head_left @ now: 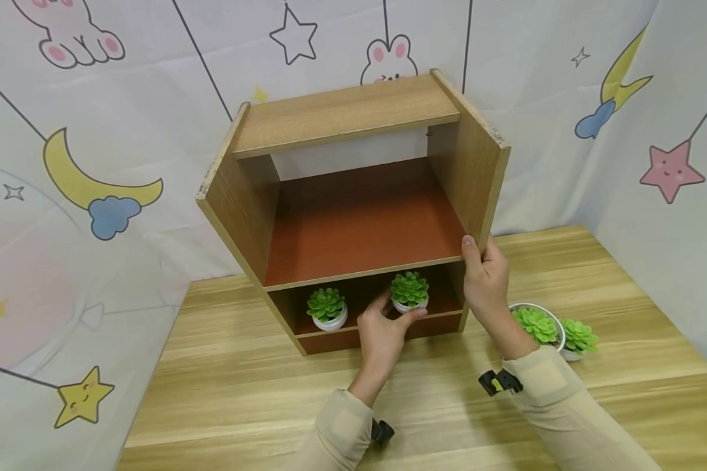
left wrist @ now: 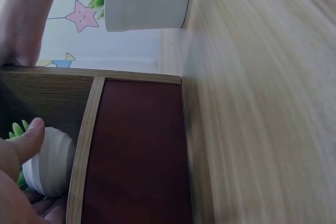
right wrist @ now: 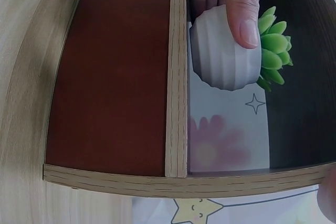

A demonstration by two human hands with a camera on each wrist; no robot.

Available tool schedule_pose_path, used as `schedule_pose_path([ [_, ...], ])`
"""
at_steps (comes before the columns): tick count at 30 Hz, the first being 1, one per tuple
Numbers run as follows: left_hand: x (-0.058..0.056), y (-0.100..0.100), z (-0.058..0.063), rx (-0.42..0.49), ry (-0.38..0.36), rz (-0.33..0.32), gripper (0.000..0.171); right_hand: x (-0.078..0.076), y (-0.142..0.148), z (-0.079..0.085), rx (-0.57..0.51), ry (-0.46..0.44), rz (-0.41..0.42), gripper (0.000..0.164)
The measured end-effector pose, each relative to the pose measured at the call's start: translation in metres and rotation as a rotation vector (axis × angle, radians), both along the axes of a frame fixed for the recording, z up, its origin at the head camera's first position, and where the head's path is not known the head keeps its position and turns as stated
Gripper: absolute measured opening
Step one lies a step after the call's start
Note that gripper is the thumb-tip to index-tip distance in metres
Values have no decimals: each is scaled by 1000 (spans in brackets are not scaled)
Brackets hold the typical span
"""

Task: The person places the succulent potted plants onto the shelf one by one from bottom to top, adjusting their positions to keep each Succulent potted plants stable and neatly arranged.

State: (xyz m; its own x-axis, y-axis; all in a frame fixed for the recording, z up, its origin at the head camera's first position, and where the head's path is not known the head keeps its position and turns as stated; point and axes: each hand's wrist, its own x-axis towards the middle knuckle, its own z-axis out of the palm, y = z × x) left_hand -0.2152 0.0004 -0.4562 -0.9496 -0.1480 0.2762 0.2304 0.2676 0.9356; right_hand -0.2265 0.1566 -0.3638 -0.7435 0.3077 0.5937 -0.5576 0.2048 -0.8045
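A two-tier wooden shelf [head_left: 365, 216] with reddish-brown boards stands on the table. My left hand [head_left: 383, 333] reaches into its lower compartment and holds a small potted succulent [head_left: 410, 292], thumb on the near side of the white ribbed pot. The right wrist view shows that thumb [right wrist: 244, 19] against the pot [right wrist: 226, 51]; whether the pot's base rests fully on the board I cannot tell. To its left, another potted succulent [head_left: 326, 309] sits in the same compartment. My right hand [head_left: 488, 275] grips the shelf's right side panel [head_left: 477, 176], thumb on the front edge.
On the table [head_left: 224, 405], right of the shelf, a larger round white pot with a green succulent [head_left: 536, 325] stands beside a smaller succulent [head_left: 579, 337], partly behind my right forearm. A patterned cloth [head_left: 171, 131] hangs behind the shelf and along the right side.
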Motion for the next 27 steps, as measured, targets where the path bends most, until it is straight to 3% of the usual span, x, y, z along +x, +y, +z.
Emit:
schedule_pose_path([
  [27, -2, -2, 4, -74, -15, -3, 66, 0, 1, -1, 10, -2, -8, 25],
])
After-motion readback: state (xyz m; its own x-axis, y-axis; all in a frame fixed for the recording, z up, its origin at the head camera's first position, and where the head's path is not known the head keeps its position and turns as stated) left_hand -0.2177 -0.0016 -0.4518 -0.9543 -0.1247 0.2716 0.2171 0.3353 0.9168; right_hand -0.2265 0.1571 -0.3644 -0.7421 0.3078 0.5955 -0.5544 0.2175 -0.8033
